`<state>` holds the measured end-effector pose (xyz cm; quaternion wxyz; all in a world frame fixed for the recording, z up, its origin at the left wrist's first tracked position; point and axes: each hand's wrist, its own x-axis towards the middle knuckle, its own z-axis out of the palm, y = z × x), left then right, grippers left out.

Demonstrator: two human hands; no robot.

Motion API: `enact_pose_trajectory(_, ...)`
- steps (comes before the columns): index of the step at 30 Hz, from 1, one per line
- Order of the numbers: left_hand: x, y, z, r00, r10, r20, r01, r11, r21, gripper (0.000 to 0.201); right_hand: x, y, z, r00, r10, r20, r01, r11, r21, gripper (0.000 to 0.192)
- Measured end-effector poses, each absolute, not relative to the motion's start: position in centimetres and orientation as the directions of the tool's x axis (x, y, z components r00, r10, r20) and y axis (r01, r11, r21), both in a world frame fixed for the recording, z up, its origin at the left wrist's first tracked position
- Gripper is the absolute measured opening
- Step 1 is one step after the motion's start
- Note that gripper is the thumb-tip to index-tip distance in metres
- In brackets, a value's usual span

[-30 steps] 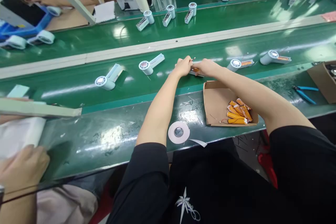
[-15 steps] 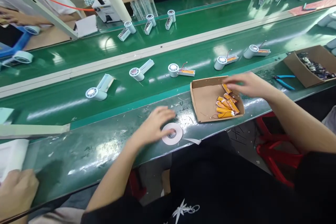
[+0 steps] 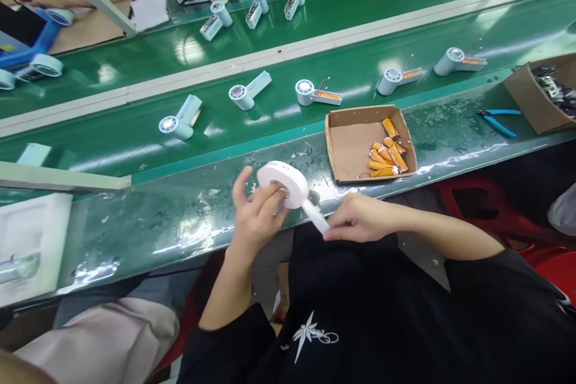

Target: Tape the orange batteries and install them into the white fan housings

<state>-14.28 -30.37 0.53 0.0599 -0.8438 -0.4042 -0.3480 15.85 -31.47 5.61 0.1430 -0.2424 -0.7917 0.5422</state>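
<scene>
A white roll of tape is held up off the bench, tilted, in my left hand; the fingers reach into its core. My right hand pinches the loose end of the tape strip, which runs from the roll toward my body. Beyond my right hand stands a shallow cardboard box with several orange wrapped batteries in its right half. Thin wires show at some of the batteries.
On the green belt lie several pale blue fan units, some with orange batteries in their handles. Blue-handled pliers and a carton of small dark parts are on the right. A white foam tray sits left.
My left hand has lifted the tape roll from the bench. My right hand has left the battery box and taken the tape's loose end. The camera view has tilted downward.
</scene>
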Motion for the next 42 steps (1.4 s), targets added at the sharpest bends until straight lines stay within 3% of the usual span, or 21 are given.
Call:
enact_pose_trajectory(2,-15.2,-30.9,0.3,0.371,0.601,0.708,0.742,-0.65,0.164,0.03,16.4,-32.0,5.6,-0.914,0.394,-0.094,0.259,0.389,-0.884,0.04)
enact_pose_trajectory(4,-16.0,-31.9,-0.5,0.329,0.583,0.743,0.752,-0.638,0.167,0.03,18.2,-32.0,5.7,-0.921,0.305,-0.243,0.361,0.432,-0.827,0.028)
enact_pose_trajectory(5,-16.2,-32.4,-1.1,0.311,0.59,0.745,0.761,-0.625,0.177,0.029,19.3,-31.6,5.8,-0.892,0.336,-0.303,0.431,0.431,-0.793,0.024)
enact_pose_trajectory(7,-16.1,-33.1,-2.1,0.271,0.613,0.742,0.777,-0.594,0.207,0.028,21.9,-29.7,6.1,-0.749,0.581,-0.319,0.6,0.39,-0.699,0.03)
enact_pose_trajectory(9,-15.3,-33.4,-2.6,0.243,0.622,0.745,0.77,-0.59,0.241,0.029,24.3,-26.9,6.1,-0.454,0.871,-0.189,0.793,0.298,-0.532,0.036)
enact_pose_trajectory(10,-14.7,-33.4,-2.7,0.245,0.62,0.746,0.755,-0.604,0.254,0.03,25.3,-25.3,5.9,-0.318,0.941,-0.118,0.876,0.244,-0.416,0.037)
enact_pose_trajectory(13,-12.7,-33.0,-2.5,0.29,0.616,0.733,0.69,-0.665,0.285,0.033,26.9,-21.5,4.8,-0.2,0.971,-0.133,0.98,0.196,-0.044,0.035)
enact_pose_trajectory(16,-11.0,-32.6,-2.3,0.314,0.636,0.704,0.663,-0.678,0.317,0.031,26.9,-19.4,3.5,-0.233,0.941,-0.245,0.958,0.265,0.108,0.03)
enact_pose_trajectory(18,-10.2,-32.5,-2.4,0.323,0.644,0.693,0.657,-0.68,0.325,0.028,26.9,-18.8,3.1,-0.251,0.933,-0.259,0.961,0.273,0.052,0.027)
enact_pose_trajectory(19,-9.8,-32.5,-2.5,0.33,0.639,0.695,0.649,-0.688,0.325,0.027,27.2,-18.7,3.1,-0.262,0.931,-0.254,0.964,0.263,-0.031,0.026)
enact_pose_trajectory(21,-9.1,-32.7,-2.5,0.345,0.618,0.707,0.621,-0.715,0.322,0.027,27.9,-18.6,3.1,-0.261,0.949,-0.178,0.932,0.199,-0.304,0.027)
enact_pose_trajectory(23,-8.6,-32.8,-2.6,0.367,0.611,0.702,0.607,-0.729,0.317,0.024,28.5,-19.0,3.2,-0.166,0.986,-0.017,0.781,0.121,-0.613,0.037)
enact_pose_trajectory(26,-8.2,-32.9,-2.7,0.407,0.631,0.661,0.619,-0.722,0.308,0.019,28.2,-20.8,3.5,0.053,0.988,0.146,0.488,0.102,-0.867,0.056)
enact_pose_trajectory(28,-8.0,-32.9,-2.9,0.419,0.627,0.657,0.598,-0.734,0.32,0.023,26.9,-22.6,3.8,0.093,0.986,0.137,0.357,0.096,-0.929,0.062)
enact_pose_trajectory(32,-7.6,-32.9,-2.9,0.433,0.621,0.653,0.572,-0.749,0.333,0.031,23.5,-26.7,4.4,0.025,0.999,-0.041,0.004,-0.041,-0.999,0.066)
enact_pose_trajectory(36,-6.9,-32.9,-2.3,0.449,0.582,0.678,0.544,-0.78,0.31,0.031,21.4,-29.6,3.7,-0.096,0.983,-0.155,-0.449,-0.181,-0.875,0.077)
enact_pose_trajectory(38,-6.7,-32.9,-1.8,0.469,0.557,0.685,0.519,-0.802,0.296,0.033,21.0,-30.6,3.3,-0.146,0.981,-0.13,-0.47,-0.185,-0.863,0.068)
enact_pose_trajectory(42,-6.7,-33.1,-1.1,0.547,0.562,0.62,0.549,-0.8,0.242,0.038,21.1,-32.4,3.4,-0.237,0.971,-0.024,-0.271,-0.09,-0.958,0.069)
